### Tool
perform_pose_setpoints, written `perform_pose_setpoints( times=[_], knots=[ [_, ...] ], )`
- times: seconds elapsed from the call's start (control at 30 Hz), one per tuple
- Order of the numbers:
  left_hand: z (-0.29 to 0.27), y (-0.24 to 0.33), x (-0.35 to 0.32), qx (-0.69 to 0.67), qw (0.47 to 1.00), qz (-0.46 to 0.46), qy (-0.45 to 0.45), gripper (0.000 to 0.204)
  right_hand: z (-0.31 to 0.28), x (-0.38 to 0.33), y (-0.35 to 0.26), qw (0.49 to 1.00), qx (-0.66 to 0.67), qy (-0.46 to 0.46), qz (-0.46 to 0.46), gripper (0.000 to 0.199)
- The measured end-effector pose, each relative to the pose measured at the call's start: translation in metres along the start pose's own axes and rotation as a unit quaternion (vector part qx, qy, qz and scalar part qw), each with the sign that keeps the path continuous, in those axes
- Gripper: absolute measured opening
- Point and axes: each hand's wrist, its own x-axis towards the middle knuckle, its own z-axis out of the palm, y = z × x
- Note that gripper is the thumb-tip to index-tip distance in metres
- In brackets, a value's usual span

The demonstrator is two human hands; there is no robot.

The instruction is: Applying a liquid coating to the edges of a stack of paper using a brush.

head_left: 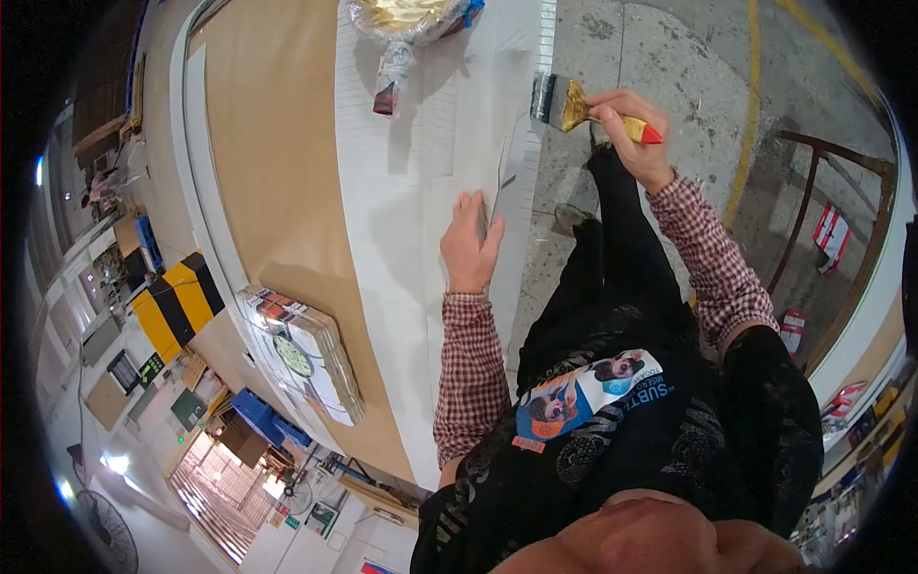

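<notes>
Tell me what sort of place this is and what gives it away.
Most likely a workshop or factory floor: yellow lines mark the worn concrete floor, a black-and-yellow striped panel shows at left, and the right hand holds a broad brush.

Brush [566, 102]: handle [639, 130] smooth, glossy, looks painted; collar [576, 106] crusted, rough. Now white sheeting [387, 287], paper by its look, smooth, faint sheen. Brown tabletop covering [273, 143]: matt, even, paper or board, can't tell which. Film-wrapped object [406, 17] catching light, clear plastic, crinkled! Stacked pack [311, 356], glossy plastic wrap too. Checked sleeves [471, 368]: woven cloth, matt, gathered. Floor [669, 72], bare concrete, rough, scuffed. Bent frame [822, 148]: dull, metal by looks.
</notes>
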Motion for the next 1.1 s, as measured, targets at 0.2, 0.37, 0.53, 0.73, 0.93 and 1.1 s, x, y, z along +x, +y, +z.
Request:
perform_pose_setpoints(
  times=[0.2, 0.37, 0.53, 0.73, 0.93, 1.1],
  knots=[
    [-0.003, 0.004, 0.003, -0.007, 1.0, -0.002, -0.003, 0.049, -0.005, -0.017, -0.011, 0.999, 0.032, -0.038, 0.016, 0.013],
    [-0.002, 0.004, 0.004, -0.002, 1.0, -0.008, -0.01, 0.051, 0.004, -0.01, -0.013, 0.999, 0.006, 0.005, 0.039, 0.012],
    [-0.001, 0.002, 0.003, 0.037, 0.999, 0.01, -0.012, 0.053, 0.005, -0.049, -0.023, 0.997, 0.018, -0.051, 0.054, 0.011],
    [0.004, 0.0, 0.002, 0.076, 0.996, 0.037, 0.005, 0.055, 0.01, -0.032, -0.03, 0.999, -0.005, -0.003, 0.032, 0.012],
    [0.015, 0.011, 0.001, 0.146, 0.989, 0.003, -0.006, 0.065, 0.013, -0.079, -0.034, 0.993, 0.054, -0.064, 0.08, 0.012],
    [0.058, 0.01, -0.012, 0.228, 0.967, -0.007, 0.116, 0.08, -0.008, -0.084, -0.054, 0.994, 0.038, -0.025, 0.094, 0.014]
  ],
)
